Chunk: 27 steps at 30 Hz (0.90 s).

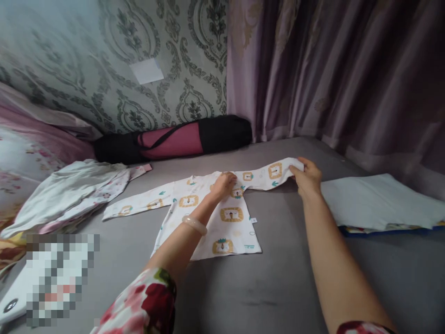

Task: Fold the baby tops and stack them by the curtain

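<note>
A small white long-sleeved shirt (229, 218) printed with yellow lions lies spread flat on the grey bed surface (278, 278). My left hand (223, 184), a pale bangle on its wrist, presses down near the shirt's collar with its fingers curled. My right hand (306, 176) pinches the cuff end of the shirt's right sleeve (274, 172), lifted slightly off the bed. The other sleeve (139, 206) lies stretched out to the left.
A pile of pale clothes (73, 192) sits at the left beside a pink floral pillow (31, 153). Folded white cloth (378, 202) lies at the right. A black-and-pink rolled bag (174, 139) rests against the patterned wall. Purple curtains (347, 69) hang behind.
</note>
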Each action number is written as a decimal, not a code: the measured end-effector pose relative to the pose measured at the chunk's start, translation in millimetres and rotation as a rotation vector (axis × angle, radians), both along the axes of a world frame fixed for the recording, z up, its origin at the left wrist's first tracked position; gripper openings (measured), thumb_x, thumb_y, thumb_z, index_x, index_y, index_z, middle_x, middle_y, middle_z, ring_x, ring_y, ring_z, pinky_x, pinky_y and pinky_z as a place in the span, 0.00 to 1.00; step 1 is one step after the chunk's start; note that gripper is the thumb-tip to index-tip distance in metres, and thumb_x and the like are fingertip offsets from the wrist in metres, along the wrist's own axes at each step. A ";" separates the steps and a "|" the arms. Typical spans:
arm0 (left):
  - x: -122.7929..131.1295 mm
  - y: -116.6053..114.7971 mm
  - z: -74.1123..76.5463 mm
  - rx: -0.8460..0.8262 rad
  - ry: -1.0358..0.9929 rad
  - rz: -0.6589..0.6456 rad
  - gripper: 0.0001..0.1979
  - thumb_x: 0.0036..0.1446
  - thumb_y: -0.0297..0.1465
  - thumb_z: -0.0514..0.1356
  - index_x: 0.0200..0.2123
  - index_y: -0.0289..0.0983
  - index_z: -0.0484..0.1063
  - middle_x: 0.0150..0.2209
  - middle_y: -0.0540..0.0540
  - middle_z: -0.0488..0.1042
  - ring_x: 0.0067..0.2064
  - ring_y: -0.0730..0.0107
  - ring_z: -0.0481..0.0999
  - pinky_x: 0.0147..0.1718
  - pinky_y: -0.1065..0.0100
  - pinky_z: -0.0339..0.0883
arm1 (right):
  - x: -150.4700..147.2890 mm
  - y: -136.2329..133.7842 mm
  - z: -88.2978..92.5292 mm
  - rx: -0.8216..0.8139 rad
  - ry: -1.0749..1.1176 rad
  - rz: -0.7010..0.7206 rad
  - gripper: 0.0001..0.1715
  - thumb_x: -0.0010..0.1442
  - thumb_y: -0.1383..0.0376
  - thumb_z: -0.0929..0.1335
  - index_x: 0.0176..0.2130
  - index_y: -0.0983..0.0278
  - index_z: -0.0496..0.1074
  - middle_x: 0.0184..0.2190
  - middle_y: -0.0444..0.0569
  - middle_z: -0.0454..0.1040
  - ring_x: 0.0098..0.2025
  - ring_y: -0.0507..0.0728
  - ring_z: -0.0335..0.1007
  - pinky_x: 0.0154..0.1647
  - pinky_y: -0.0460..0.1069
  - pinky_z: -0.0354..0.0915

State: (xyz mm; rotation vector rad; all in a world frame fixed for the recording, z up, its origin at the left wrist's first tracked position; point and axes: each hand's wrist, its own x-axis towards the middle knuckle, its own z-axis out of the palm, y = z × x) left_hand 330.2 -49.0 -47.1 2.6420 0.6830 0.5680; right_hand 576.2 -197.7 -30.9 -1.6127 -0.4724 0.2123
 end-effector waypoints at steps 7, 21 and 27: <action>3.4 -9.0 -11.5 -0.042 -0.023 -0.005 0.17 0.62 0.35 0.55 0.51 0.34 0.69 0.55 0.37 0.71 0.57 0.60 0.69 0.57 0.61 0.62 | -6.6 7.1 26.9 0.349 0.319 0.093 0.26 0.50 0.74 0.69 0.49 0.59 0.67 0.46 0.47 0.75 0.47 0.55 0.74 0.40 0.49 0.74; 11.9 -5.7 -5.8 -0.073 0.317 0.011 0.40 0.58 0.54 0.53 0.66 0.37 0.51 0.70 0.38 0.48 0.70 0.48 0.45 0.65 0.50 0.42 | -64.6 65.0 87.4 0.470 0.511 0.407 0.15 0.51 0.75 0.71 0.37 0.59 0.70 0.33 0.39 0.76 0.34 0.47 0.74 0.31 0.39 0.72; 27.3 0.6 29.4 -0.078 0.525 -0.028 0.43 0.47 0.58 0.59 0.61 0.39 0.61 0.66 0.37 0.55 0.64 0.37 0.52 0.59 0.43 0.49 | -126.9 88.8 94.9 0.436 0.696 0.513 0.20 0.48 0.79 0.71 0.38 0.60 0.71 0.29 0.38 0.77 0.30 0.48 0.74 0.28 0.39 0.70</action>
